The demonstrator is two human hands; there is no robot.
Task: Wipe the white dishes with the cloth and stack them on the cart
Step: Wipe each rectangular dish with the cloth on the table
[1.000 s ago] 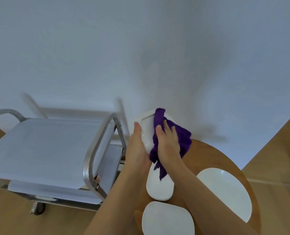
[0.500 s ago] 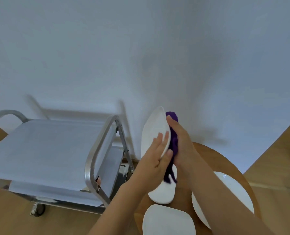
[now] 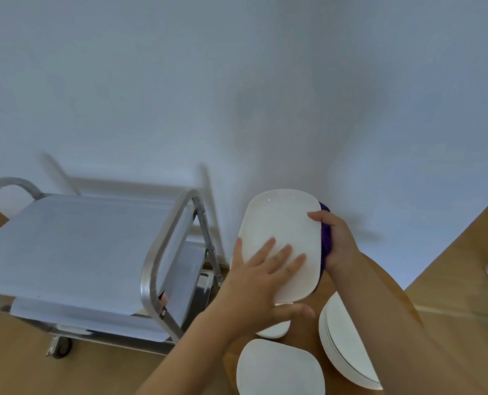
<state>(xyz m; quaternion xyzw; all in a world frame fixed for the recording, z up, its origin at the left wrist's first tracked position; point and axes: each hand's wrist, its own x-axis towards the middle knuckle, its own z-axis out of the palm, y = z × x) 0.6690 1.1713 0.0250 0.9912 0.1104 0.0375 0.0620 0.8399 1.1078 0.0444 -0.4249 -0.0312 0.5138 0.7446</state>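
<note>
I am holding one white rectangular dish (image 3: 279, 240) up off the tabletop (image 3: 305, 334), tilted so its broad face turns toward me. My left hand (image 3: 261, 289) lies at the dish's 7 o'clock edge, fingers (image 3: 282, 256) straight and spread flat on the face, the thumb under the lower rim. My right hand (image 3: 335, 242) is at the 3 o'clock edge, thumb hooked over the rim, pressing the purple cloth (image 3: 326, 238) against the far side; only a strip of cloth shows past the edge.

By my judgement the task is at an early stage: this dish is mid-wipe. The cart (image 3: 154, 266) stands at 9 o'clock from the dish, well apart from it, and I see no dishes on its top shelf; the lower shelf is partly hidden.

On the round wooden tabletop below, at 6 o'clock, wait another rectangular dish (image 3: 279, 369) and, partly hidden behind my left hand, one more dish (image 3: 275, 332). At 5 o'clock sits a stack of round plates (image 3: 342, 349) under my right forearm.
</note>
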